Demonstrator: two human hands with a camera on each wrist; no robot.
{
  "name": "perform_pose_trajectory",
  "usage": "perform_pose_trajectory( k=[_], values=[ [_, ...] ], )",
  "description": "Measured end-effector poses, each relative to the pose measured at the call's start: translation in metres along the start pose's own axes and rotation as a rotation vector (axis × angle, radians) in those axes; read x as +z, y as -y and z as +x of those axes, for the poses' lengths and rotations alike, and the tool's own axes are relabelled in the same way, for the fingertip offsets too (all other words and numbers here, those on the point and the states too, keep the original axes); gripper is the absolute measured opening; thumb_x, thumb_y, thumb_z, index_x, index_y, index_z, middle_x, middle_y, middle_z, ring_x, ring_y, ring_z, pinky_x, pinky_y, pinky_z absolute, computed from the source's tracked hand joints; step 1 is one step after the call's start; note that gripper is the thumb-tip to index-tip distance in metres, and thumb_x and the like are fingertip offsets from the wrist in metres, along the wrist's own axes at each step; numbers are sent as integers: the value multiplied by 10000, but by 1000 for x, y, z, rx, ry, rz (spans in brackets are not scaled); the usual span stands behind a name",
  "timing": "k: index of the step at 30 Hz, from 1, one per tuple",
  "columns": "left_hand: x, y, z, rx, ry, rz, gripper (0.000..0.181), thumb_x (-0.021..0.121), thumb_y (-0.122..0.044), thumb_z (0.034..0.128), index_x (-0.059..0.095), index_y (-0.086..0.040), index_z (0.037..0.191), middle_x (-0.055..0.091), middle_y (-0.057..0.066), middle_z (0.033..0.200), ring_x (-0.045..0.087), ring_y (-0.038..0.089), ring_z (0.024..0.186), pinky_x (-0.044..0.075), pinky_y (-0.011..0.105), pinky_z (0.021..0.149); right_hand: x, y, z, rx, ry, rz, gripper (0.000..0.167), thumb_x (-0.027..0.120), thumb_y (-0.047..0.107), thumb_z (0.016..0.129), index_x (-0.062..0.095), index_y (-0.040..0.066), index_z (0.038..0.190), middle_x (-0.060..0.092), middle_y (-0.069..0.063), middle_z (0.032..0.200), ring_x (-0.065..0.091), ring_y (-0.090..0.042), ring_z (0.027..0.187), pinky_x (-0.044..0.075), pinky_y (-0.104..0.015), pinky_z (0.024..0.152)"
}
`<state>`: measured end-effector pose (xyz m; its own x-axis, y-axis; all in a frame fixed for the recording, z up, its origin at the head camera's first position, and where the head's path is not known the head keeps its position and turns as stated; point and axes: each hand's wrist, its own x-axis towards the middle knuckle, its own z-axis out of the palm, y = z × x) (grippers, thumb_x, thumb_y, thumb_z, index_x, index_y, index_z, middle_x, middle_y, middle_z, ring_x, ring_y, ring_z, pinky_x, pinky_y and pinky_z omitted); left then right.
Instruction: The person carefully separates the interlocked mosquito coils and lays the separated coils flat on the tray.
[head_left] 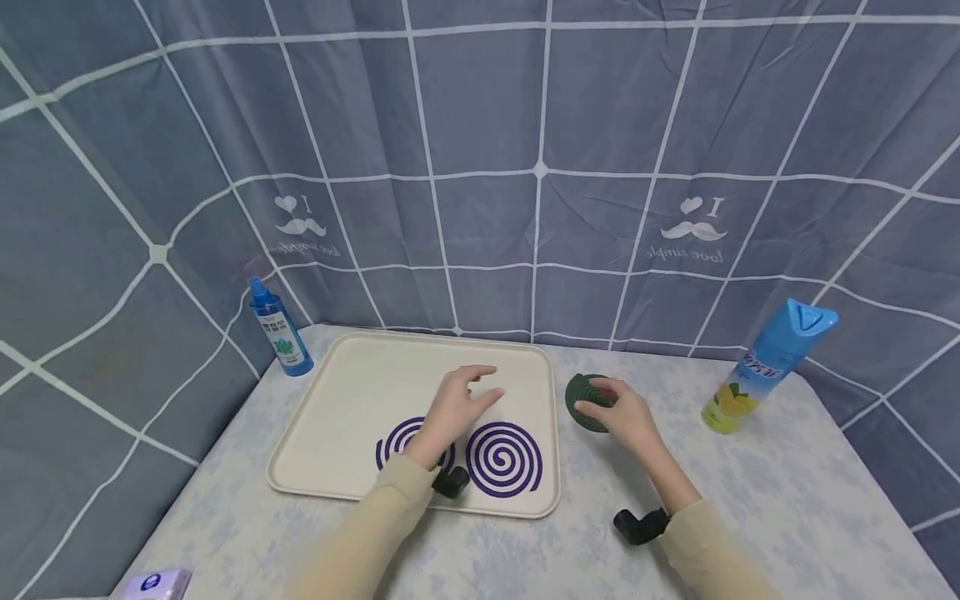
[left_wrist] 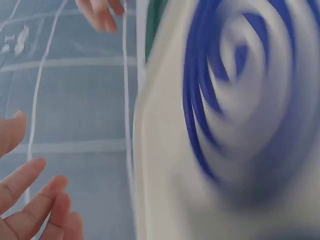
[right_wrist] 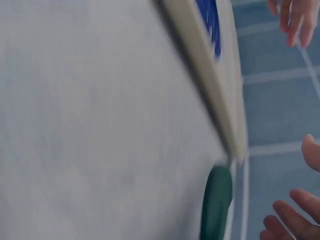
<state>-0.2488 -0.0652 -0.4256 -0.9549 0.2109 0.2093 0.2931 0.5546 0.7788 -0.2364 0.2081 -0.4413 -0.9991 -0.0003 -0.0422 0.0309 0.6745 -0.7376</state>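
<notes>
Two purple-blue spiral coils lie side by side at the near end of a cream tray: the right coil shows whole, the left coil is partly covered by my left wrist. Over the tray my left hand hovers, fingers loosely bent, thumb apart, nothing held. Just right of the tray is a round dark green coil, perhaps a stack. My right hand is over its right side, thumb and fingers spread. In the right wrist view that hand's fingers look apart from the green coil.
A blue spray bottle stands beyond the tray's left side. At the right is a tall blue and yellow-green can. A purple packet lies at the near left edge. Grey checked cloth hangs behind the table.
</notes>
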Motion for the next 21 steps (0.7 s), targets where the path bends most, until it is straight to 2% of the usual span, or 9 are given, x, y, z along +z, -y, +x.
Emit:
perform_pose_trajectory(
  k=[3, 5, 9, 12, 15, 21],
  values=[
    [36, -15, 14, 2, 49, -30, 363, 691, -181, 922, 648, -20, 1244, 656, 167, 1243, 610, 327, 1116, 514, 451, 948, -14, -17, 10, 47, -22, -7, 618, 690, 320, 924, 486, -6, 1408, 475, -268, 1433, 464, -440, 1301, 447, -562, 1025],
    [58, -24, 21, -6, 93, -18, 364, 687, -190, 924, 647, -22, 1245, 662, 154, 1237, 617, 315, 1103, 514, 418, 940, -20, -28, 15, 77, -37, -16, 629, 686, 315, 925, 475, -32, 1406, 461, -286, 1437, 445, -457, 1312, 437, -570, 1032],
    [91, -34, 34, -59, 147, 19, 390, 697, -224, 921, 638, -47, 1264, 664, 123, 1242, 600, 296, 1130, 515, 369, 940, -27, -46, 23, 113, -23, -81, 672, 699, 294, 909, 457, -113, 1386, 452, -355, 1408, 444, -513, 1289, 442, -590, 1015],
    [108, -37, 44, -106, 151, 81, 423, 717, -255, 907, 633, -59, 1273, 662, 114, 1240, 576, 305, 1154, 515, 387, 946, -29, -54, 27, 104, 13, -142, 718, 717, 308, 891, 453, -177, 1350, 485, -396, 1344, 482, -532, 1235, 472, -590, 974],
    [119, -37, 52, -134, 165, 203, 466, 737, -297, 888, 629, -75, 1283, 659, 104, 1238, 551, 311, 1146, 504, 411, 941, -28, -59, 31, 82, 28, -181, 727, 740, 323, 868, 485, -196, 1309, 536, -398, 1272, 531, -518, 1170, 498, -570, 934],
    [133, -39, 65, -123, 196, 471, 526, 784, -398, 827, 651, -101, 1240, 678, 62, 1162, 528, 252, 1061, 482, 377, 868, -22, -63, 41, 61, -24, -269, 697, 782, 343, 821, 563, -161, 1250, 626, -332, 1122, 574, -468, 1047, 487, -561, 896]
  ],
)
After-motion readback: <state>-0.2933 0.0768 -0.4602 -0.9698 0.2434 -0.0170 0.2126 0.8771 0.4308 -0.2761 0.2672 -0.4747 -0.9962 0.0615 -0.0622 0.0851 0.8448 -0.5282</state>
